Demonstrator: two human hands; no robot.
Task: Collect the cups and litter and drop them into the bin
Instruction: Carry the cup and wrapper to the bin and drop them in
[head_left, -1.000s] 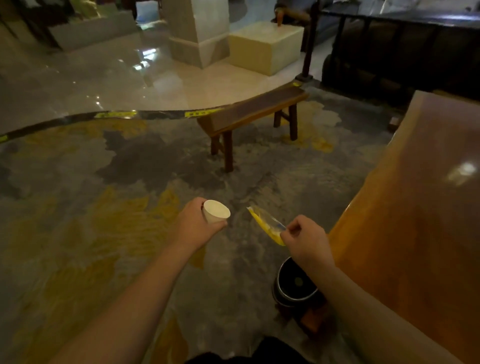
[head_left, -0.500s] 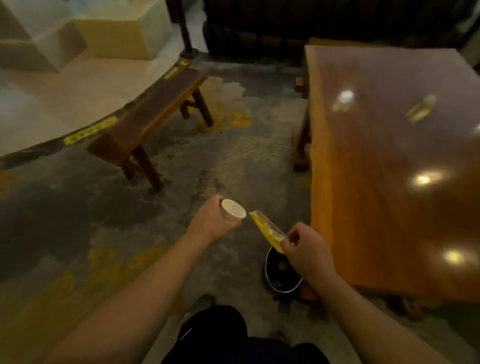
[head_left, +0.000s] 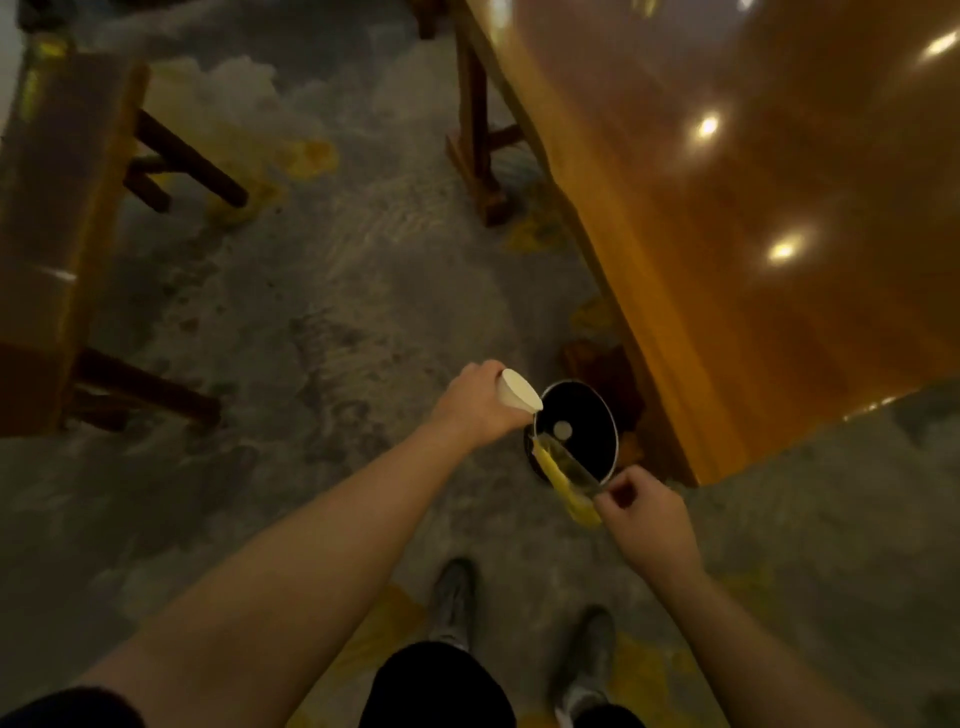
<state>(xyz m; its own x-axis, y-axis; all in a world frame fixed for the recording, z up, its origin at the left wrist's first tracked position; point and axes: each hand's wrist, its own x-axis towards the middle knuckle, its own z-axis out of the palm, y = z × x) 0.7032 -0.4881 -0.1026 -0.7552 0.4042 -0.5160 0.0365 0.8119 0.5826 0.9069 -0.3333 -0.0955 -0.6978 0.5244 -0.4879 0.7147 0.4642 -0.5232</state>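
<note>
The left hand (head_left: 475, 410) is gripping a white paper cup (head_left: 517, 397), tipping it over the round black bin (head_left: 576, 431) for dropping; the right hand (head_left: 649, 519) is pinching a yellow plastic wrapper (head_left: 563, 475) above the bin's near rim.

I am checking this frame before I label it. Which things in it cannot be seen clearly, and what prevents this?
- Bin, head view: its inside is black; only one pale round spot shows, too small to identify.
- Yellow wrapper: motion blur hides any print; the right hand covers its near end.
- White cup: the left hand hides its base.
- Bench: cut off by the left edge.
- Table: cut off by the top and right edges.
</note>
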